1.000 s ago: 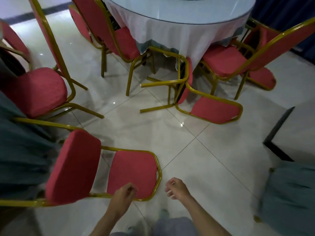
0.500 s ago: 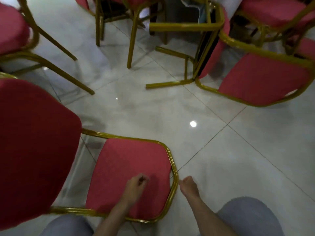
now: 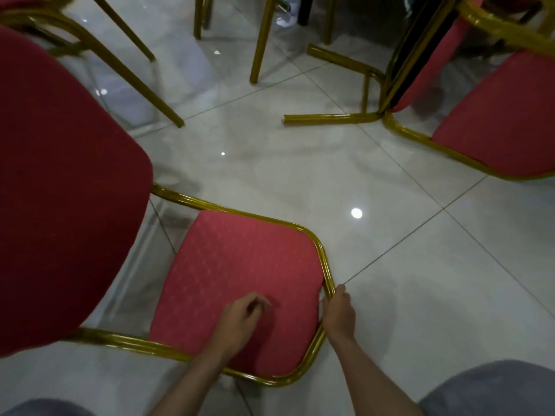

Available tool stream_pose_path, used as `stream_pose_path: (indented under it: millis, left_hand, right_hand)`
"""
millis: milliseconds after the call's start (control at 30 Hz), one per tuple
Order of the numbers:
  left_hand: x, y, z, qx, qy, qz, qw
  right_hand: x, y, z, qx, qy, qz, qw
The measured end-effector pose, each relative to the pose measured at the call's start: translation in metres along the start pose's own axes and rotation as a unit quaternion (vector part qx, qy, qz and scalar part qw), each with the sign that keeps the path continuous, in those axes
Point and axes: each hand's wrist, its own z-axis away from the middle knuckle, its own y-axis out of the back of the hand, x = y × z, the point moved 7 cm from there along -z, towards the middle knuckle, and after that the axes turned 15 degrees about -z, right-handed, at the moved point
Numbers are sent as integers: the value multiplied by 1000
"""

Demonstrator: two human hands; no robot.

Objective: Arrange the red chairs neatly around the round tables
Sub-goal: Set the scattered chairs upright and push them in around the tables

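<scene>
Currently tipped chair (image 3: 228,265) lies on its back on the floor (image 3: 405,250), top rail (image 3: 326,265) nearest the person, seat off left. Right hand (image 3: 339,316) grips that rail; left hand (image 3: 240,322) loosely curled over the backrest, holding nothing.

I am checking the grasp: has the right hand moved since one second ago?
Yes. The right hand moved left onto the fallen chair's gold frame and now grips it; before, it was apart.
</scene>
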Motion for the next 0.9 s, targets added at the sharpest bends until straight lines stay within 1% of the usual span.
stream_pose_path:
  millis: [133, 233, 367, 467, 567, 633, 767, 833, 900]
  left_hand:
    - [1, 4, -3, 25, -5, -41, 999]
    - [10, 11, -2, 31, -21, -75, 996]
    - [34, 31, 4, 37, -27, -72, 996]
    - [43, 55, 25, 40, -26, -57, 997]
    - [57, 97, 56, 89, 15, -18, 996]
    - [84, 126, 78, 106, 8, -7, 994]
    - [133, 181, 107, 73, 18, 20, 997]
    - [162, 210, 119, 62, 9, 14, 998]
    - [197, 241, 133, 64, 1, 3, 998]
  right_hand:
    - [-8, 14, 9, 42, 16, 0, 999]
    - [-10, 22, 13, 23, 12, 5, 1000]
    - [-21, 53, 19, 10, 3, -29, 1000]
    - [-45, 95, 27, 16, -14, -41, 999]
    - [-84, 153, 45, 25, -21, -56, 998]
    - [-114, 196, 62, 29, -18, -68, 997]
    - [-171, 268, 104, 31, -37, -80, 996]
    - [-194, 296, 129, 20, -54, -91, 994]
    - [-219, 327, 154, 19, -50, -103, 993]
